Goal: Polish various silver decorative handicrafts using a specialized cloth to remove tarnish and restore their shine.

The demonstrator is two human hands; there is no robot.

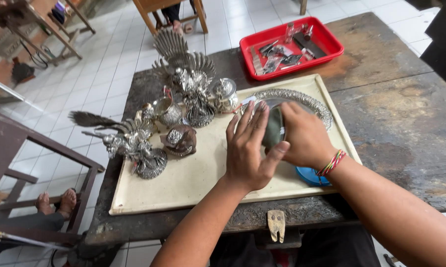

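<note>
While a dark cloth point(274, 129) is pressed onto the oval silver tray point(302, 101) by the right hand point(304, 141), the tray is steadied by the left hand point(250, 148), laid flat with its fingers spread along the tray's near rim. The right hand is closed around the cloth. The tray lies on the right part of a cream board point(193, 183), which rests on the dark worktop point(401, 123). Judged from this, a rubbing or polishing step is in hand; firm pressure and a tray held from sliding would be called for next. Left of the hands, silver bird figures point(131, 143) and small silver pots point(168, 112) are stood. Farther back, a red tray point(331, 49) of small tools is seen.
</note>
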